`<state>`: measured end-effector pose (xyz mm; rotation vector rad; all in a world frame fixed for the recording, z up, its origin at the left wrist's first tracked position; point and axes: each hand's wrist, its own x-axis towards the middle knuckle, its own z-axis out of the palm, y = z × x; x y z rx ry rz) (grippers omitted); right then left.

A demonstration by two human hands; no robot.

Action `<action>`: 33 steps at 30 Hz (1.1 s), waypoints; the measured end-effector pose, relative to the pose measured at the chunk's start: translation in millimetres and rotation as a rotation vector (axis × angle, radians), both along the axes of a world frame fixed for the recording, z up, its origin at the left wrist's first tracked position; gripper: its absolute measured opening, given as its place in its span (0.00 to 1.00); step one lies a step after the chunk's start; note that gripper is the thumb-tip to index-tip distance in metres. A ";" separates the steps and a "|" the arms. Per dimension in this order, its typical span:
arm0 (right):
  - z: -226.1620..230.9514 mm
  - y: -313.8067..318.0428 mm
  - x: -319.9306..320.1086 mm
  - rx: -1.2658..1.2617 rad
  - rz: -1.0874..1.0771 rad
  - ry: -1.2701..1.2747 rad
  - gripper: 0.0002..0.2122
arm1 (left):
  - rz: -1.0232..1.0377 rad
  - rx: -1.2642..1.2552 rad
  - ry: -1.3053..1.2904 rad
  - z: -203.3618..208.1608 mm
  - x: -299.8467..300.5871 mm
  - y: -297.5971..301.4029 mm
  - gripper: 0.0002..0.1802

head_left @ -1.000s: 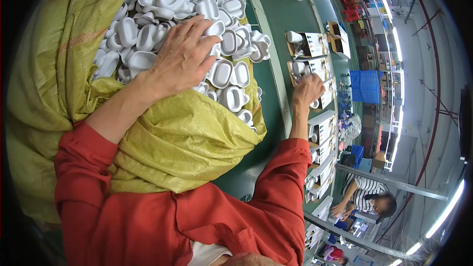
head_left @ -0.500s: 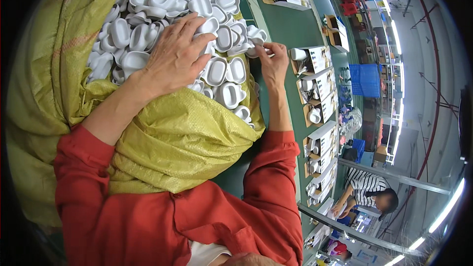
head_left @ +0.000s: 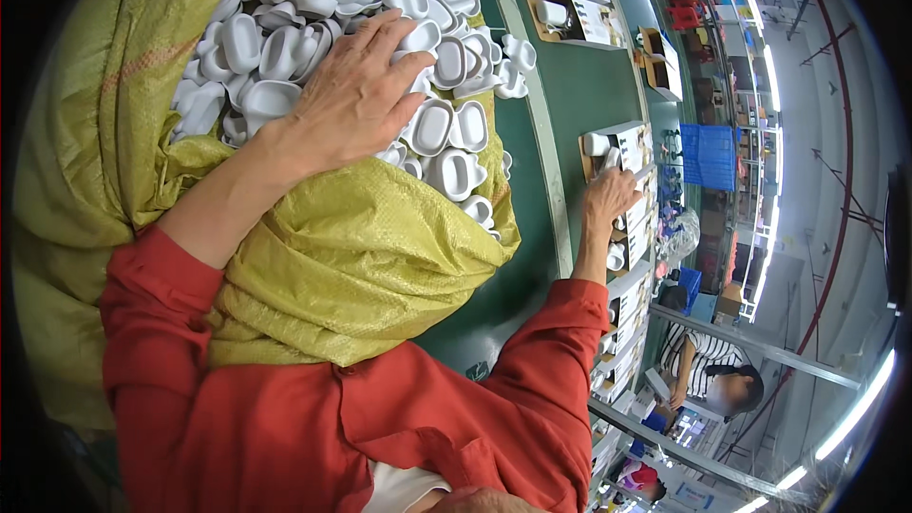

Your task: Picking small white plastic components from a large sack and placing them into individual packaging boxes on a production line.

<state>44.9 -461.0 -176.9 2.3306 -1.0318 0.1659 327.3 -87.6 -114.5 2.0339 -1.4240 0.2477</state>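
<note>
White plastic parts (head_left: 271, 103), each with a rounded oval hollow, heap up in a yellow woven sack (head_left: 351, 256) in front of me. My left hand (head_left: 356, 95) lies palm down over the heap, fingers stretched and thumb apart; what is under the palm is hidden. Reaching out to the right, my right hand (head_left: 610, 198) is over an open carton (head_left: 627, 138) in the row on the green conveyor belt. Its fingers are closed on a white plastic part (head_left: 610, 161), seen edge-on and partly covered by the fingers.
More open cartons (head_left: 579, 24) with white pieces inside line the green belt (head_left: 532, 133). A few loose white parts (head_left: 516, 66) lie at the sack's right edge. Beyond stand a blue crate (head_left: 708, 157) and red stools (head_left: 679, 14). A person in a striped shirt (head_left: 698, 361) works farther along.
My right hand has moved right, from the sack's edge to a carton on the belt, carrying a white part. My left hand stays on the heap. The view has shifted slightly.
</note>
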 end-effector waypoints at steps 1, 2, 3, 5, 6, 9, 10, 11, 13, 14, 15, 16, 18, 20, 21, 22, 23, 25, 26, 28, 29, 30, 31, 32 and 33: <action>-1.5 -2.5 -5.3 -0.034 -0.028 0.139 0.09 | -0.004 -0.005 0.001 0.9 -1.1 -2.2 0.21; -2.9 -4.2 -11.4 -0.027 -0.049 0.212 0.10 | -0.007 -0.013 0.005 1.7 -2.1 -4.2 0.21; -3.0 -6.1 -18.3 -0.021 -0.071 0.286 0.10 | -0.010 -0.021 0.010 2.4 -3.1 -6.1 0.21; 21.0 11.6 3.5 0.083 -0.158 0.187 0.10 | 0.011 -0.003 0.003 -0.8 -2.4 -0.7 0.21; 32.1 15.2 7.8 0.053 -0.142 0.121 0.09 | 0.010 0.001 -0.004 -0.7 -2.0 -0.9 0.21; 55.5 29.4 52.9 0.141 0.257 -0.331 0.12 | -0.001 0.002 0.026 1.8 -4.4 -1.5 0.21; 52.7 32.7 78.8 0.293 0.406 -0.439 0.14 | 0.001 -0.006 0.013 2.4 -4.3 -0.9 0.21; 46.1 39.6 109.6 0.449 0.561 -0.548 0.16 | 0.015 0.006 0.021 2.5 -4.2 0.7 0.22; 28.9 57.7 152.0 0.561 0.600 -0.557 0.17 | 0.004 0.001 0.029 -0.3 -3.4 0.1 0.22; 26.8 66.0 163.5 0.571 0.551 -0.446 0.17 | -0.004 -0.006 0.033 -0.6 -2.3 0.2 0.22; 15.6 63.4 168.4 0.568 0.543 -0.452 0.17 | -0.007 -0.008 0.038 -0.7 -3.0 -1.4 0.21; 7.0 66.2 173.2 0.570 0.536 -0.455 0.16 | -0.005 -0.007 0.045 -1.2 -4.1 -2.3 0.21; 5.5 57.6 170.7 0.655 0.488 -0.539 0.14 | 0.006 -0.007 0.032 -1.8 -2.8 -3.2 0.22; 12.0 52.3 162.0 0.710 0.429 -0.629 0.17 | 0.018 0.010 0.023 -0.3 -2.8 -0.7 0.22; 10.1 38.1 150.7 0.655 0.460 -0.700 0.17 | 0.014 0.021 0.025 1.8 -3.7 -0.1 0.22; 12.1 26.4 139.8 0.564 0.361 -0.643 0.17 | 0.009 0.020 0.031 1.9 -3.9 -0.8 0.22; 13.2 12.6 126.5 0.468 0.260 -0.587 0.17 | 0.003 0.011 0.018 2.2 -3.1 -2.4 0.22; 12.9 2.6 113.0 0.320 0.033 -0.516 0.18 | 0.004 0.012 0.004 0.9 -3.0 -1.6 0.22; 13.7 4.6 111.5 0.295 -0.110 -0.500 0.19 | 0.006 0.015 0.003 -1.1 -2.5 -0.4 0.22; 13.1 12.3 103.1 0.183 -0.007 -0.560 0.17 | -0.002 0.025 0.011 -3.4 -2.0 -1.8 0.22; 11.5 17.5 98.3 0.099 0.157 -0.630 0.17 | -0.005 0.022 0.009 -2.8 -1.7 -3.8 0.22; 11.6 18.9 97.8 0.375 0.357 -0.702 0.18 | -0.005 0.016 0.003 -1.9 -1.2 -5.9 0.22; 16.4 47.0 111.4 0.527 0.505 -0.650 0.18 | 0.003 0.028 0.001 -1.9 -1.8 -1.9 0.21; 20.1 74.3 123.5 0.663 0.649 -0.593 0.18 | 0.014 0.018 -0.002 -2.3 -1.5 0.3 0.21; 15.4 88.8 130.3 0.666 0.664 -0.518 0.16 | 0.022 0.029 0.009 -0.3 -2.5 0.7 0.21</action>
